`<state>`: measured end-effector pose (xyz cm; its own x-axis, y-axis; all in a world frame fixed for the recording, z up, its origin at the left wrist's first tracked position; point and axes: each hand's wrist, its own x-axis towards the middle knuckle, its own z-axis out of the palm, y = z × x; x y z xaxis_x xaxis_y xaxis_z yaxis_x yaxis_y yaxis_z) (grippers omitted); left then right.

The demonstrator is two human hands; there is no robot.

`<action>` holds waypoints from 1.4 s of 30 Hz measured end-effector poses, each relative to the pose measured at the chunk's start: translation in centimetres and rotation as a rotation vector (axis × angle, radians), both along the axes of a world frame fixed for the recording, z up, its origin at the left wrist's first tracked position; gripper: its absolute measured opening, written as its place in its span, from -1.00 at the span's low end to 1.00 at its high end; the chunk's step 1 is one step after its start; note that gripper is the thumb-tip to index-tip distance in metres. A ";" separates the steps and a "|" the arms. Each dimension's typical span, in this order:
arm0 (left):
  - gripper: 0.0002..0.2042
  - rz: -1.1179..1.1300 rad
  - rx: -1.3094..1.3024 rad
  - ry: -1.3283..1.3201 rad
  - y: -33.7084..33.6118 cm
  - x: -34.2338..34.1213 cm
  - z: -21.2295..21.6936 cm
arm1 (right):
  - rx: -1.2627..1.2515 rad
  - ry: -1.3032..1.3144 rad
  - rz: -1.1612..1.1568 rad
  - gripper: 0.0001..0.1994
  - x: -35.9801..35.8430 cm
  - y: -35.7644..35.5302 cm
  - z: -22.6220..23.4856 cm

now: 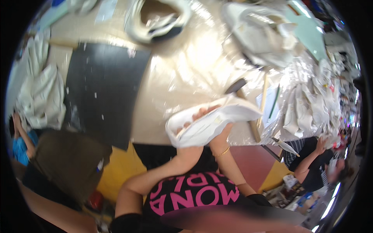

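Note:
Both of my hands grip a white shoe upper held just above the near edge of the work table. My left hand point(189, 157) is closed on its left end from below, with fingertips showing over the inner edge. Round the middle of the white shoe upper point(217, 122), my right hand point(222, 136) is closed too, its fingers showing through the opening. A hammer point(236, 86) lies on the table just beyond the upper's right end, its handle partly hidden by it.
A black mat point(107, 85) covers the table's left part. Further white uppers point(134, 27) point(256, 35) lie at the far side. Piles of white pieces point(40, 89) point(307, 108) sit left and right. Co-workers point(23, 145) point(311, 167) are at both sides.

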<state>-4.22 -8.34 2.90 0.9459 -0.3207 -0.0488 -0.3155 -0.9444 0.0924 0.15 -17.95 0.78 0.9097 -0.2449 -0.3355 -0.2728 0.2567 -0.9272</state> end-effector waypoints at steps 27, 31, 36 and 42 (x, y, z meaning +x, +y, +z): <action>-0.51 -0.275 0.016 0.164 -0.7 1.5 0.7 | -0.841 -0.410 0.343 -0.59 -0.9 -4.3 1.7; -0.54 -0.168 -0.047 0.250 -0.8 1.9 1.3 | -0.668 -0.309 0.327 -0.60 -0.9 -4.2 1.9; -0.56 -0.226 0.049 0.116 -0.9 1.9 0.4 | -0.796 -0.485 0.327 -0.61 -0.3 -4.5 1.8; -0.55 -0.193 -0.045 0.071 -0.6 2.0 0.0 | -0.871 -0.365 0.432 -0.64 -0.5 -4.8 1.1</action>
